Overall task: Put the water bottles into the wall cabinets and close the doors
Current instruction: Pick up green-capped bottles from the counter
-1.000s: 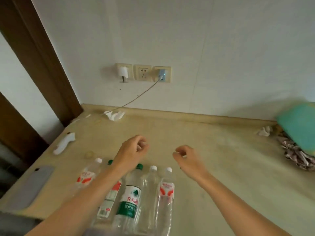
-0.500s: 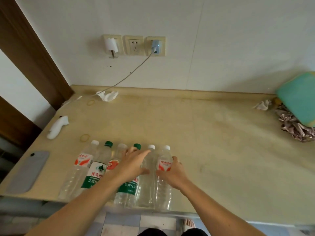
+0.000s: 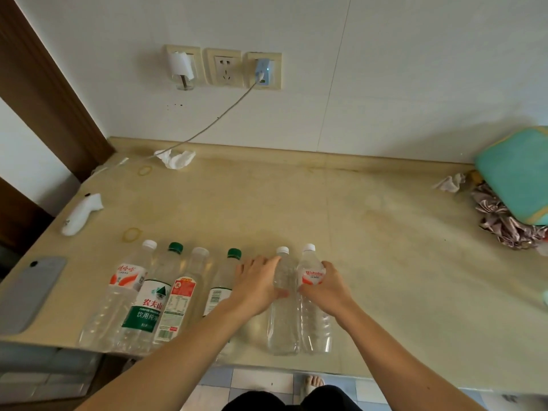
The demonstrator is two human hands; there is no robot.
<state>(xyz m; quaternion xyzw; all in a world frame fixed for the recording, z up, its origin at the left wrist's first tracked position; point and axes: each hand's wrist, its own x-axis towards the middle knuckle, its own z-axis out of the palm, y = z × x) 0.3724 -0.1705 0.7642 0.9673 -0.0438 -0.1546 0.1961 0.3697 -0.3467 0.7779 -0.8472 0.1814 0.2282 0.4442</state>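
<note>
Now both hands grip bottles standing near the counter (image 3: 370,232) edge: the left hand (image 3: 258,287) clasps the unlabelled bottle (image 3: 283,307), the right hand (image 3: 326,289) the red-labelled bottle (image 3: 312,292), pulled rightward from the row since half a second ago.

Six water bottles stand in a row along the near edge of the counter (image 3: 370,232): four close together at the left (image 3: 160,295), then a gap, then an unlabelled bottle (image 3: 283,318) touching a labelled bottle (image 3: 314,315) on its right. The left hand (image 3: 258,286) lies in that gap against the unlabelled bottle, and the right hand (image 3: 329,289) sits on the right side of the labelled one. A phone (image 3: 29,295) lies at the counter's left end, a crumpled tissue (image 3: 176,158) at the back by the wall below the sockets (image 3: 224,69), and a cushion (image 3: 516,173) at the far right atop a bunched cloth (image 3: 501,221).
</note>
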